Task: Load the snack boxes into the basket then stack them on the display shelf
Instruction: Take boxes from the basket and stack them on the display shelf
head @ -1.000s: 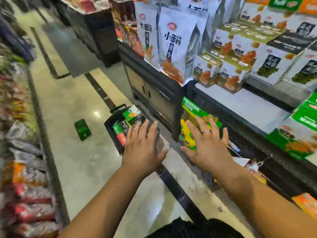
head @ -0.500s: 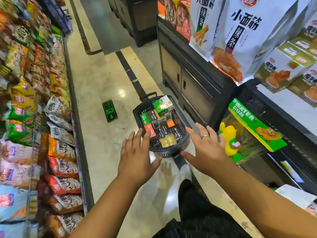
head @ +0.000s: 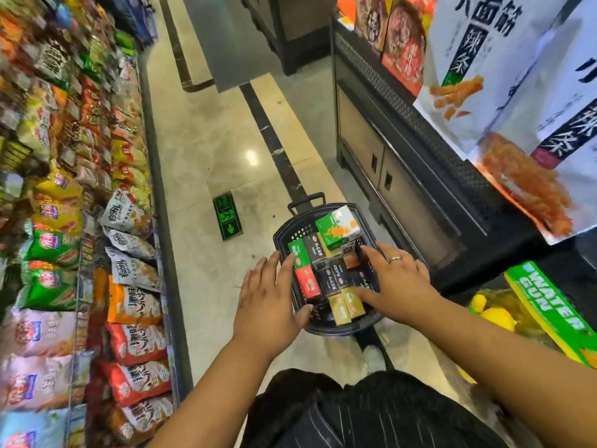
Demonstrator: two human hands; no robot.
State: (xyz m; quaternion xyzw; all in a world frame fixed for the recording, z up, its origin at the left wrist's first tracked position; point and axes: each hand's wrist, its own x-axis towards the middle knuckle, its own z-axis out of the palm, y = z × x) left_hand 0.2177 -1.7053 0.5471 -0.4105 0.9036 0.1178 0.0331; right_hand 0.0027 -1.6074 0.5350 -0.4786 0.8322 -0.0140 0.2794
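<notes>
The basket [head: 342,331], filled with snack boxes [head: 326,279], sits on the floor at twelve o'clock. My left hand [head: 269,305] at its nine and right hand [head: 395,282] at its three spread flat, gripping nothing, probably bracing both sides to lift it level.

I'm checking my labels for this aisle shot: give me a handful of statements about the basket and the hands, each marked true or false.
1. The basket stands on the floor. True.
2. The basket is empty. False: snack boxes fill it.
3. A green-and-white box lies topmost. True.
4. Both hands are bare. False: the right hand wears a ring.
5. A green floor sign lies left of the basket. True.
</notes>
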